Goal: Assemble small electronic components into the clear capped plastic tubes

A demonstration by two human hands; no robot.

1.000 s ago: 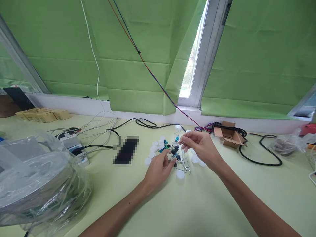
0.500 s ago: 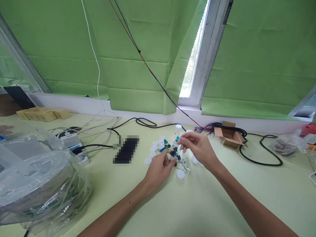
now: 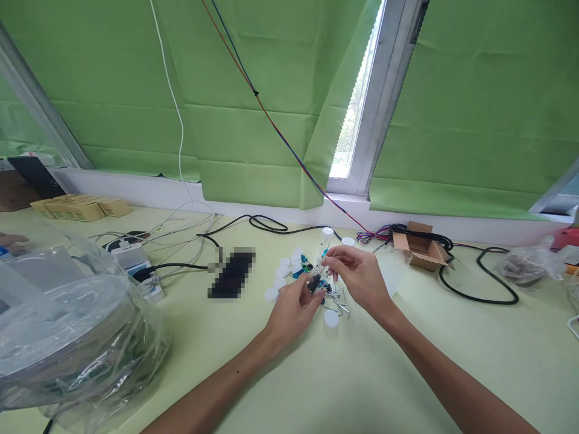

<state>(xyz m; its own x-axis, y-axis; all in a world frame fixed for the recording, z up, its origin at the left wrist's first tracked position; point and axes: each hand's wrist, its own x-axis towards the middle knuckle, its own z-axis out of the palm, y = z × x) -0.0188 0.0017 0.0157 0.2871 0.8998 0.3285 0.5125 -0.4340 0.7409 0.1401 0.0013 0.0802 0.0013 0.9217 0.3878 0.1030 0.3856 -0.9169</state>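
My left hand (image 3: 292,304) is closed, thumb and fingers pinching a small black part (image 3: 313,282) above the table. Just up and to the right, my right hand (image 3: 355,271) has its fingertips pressed together round a thin, clear piece with a blue end (image 3: 324,255); its exact kind is too small to tell. The two held pieces nearly meet, and I cannot tell whether they touch. Under and beside my hands lies a heap of bent metal hex keys (image 3: 339,299) and small blue and black parts. White round caps (image 3: 281,272) stand to the left, another cap (image 3: 331,319) in front.
A large plastic-wrapped spool (image 3: 81,337) fills the left side. A pixelated dark rectangle (image 3: 231,274) lies left of the caps. Black cable (image 3: 271,226) runs along the back. An open cardboard box (image 3: 420,250) stands at the back right, and yellowish boxes (image 3: 81,207) at the back left.
My right hand has come slightly lower and turned, its fingertips closer to my left hand. The black part in my left hand now shows more plainly and sits at a different tilt.
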